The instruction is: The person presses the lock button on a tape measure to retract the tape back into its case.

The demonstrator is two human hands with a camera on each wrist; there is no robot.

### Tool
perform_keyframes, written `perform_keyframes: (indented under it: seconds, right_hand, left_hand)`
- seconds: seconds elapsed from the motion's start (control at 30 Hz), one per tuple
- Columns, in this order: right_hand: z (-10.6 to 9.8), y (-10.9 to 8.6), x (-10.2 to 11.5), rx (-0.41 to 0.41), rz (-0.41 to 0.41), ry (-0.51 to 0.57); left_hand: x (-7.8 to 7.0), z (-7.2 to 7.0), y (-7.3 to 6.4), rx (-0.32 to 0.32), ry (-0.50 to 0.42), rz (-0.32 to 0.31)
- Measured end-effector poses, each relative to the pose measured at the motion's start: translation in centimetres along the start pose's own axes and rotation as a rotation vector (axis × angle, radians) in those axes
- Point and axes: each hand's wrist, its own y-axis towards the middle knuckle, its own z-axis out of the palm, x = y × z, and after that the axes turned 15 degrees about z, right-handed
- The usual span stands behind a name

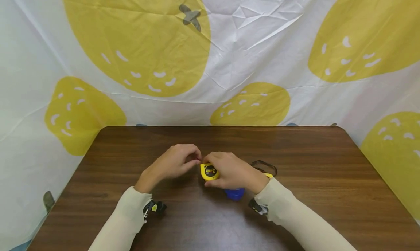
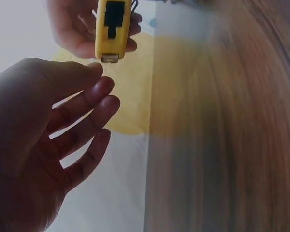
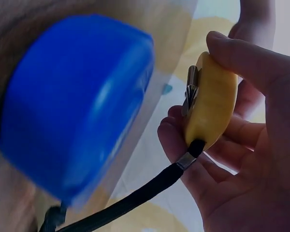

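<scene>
My right hand (image 1: 233, 169) grips a yellow tape measure (image 1: 209, 172) between thumb and fingers, its round black label facing up. In the right wrist view, a metal belt clip (image 3: 191, 87) and a black wrist strap (image 3: 135, 198) show on that tape measure. My left hand (image 1: 178, 160) is beside its front end, fingers loosely bent. In the left wrist view, the thumb and fingertips are just below the metal end hook (image 2: 109, 58), with nothing visibly held. Under my right hand sits a blue tape measure (image 1: 234, 193), partly hidden in the head view.
Behind the right wrist, a yellow object (image 1: 269, 175) and a looped black strap (image 1: 267, 164) show, mostly covered by the arm. The brown wooden table (image 1: 311, 152) ends at a white cloth (image 1: 183, 110) with yellow fruit prints.
</scene>
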Motion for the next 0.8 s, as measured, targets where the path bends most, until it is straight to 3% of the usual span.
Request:
perform_keyframes:
  seconds: [0.37,0.8]
  right_hand:
    - [1.4,0.8,1.9,0.071,0.002,-0.129]
    - [2.9,1.0,2.9,0.109,-0.018,-0.234]
  left_hand:
    - [1.6,-0.1,-0.9,0.002,0.003,-0.056]
    - [1.9,-0.5,-0.3,-0.003,0.018,-0.071]
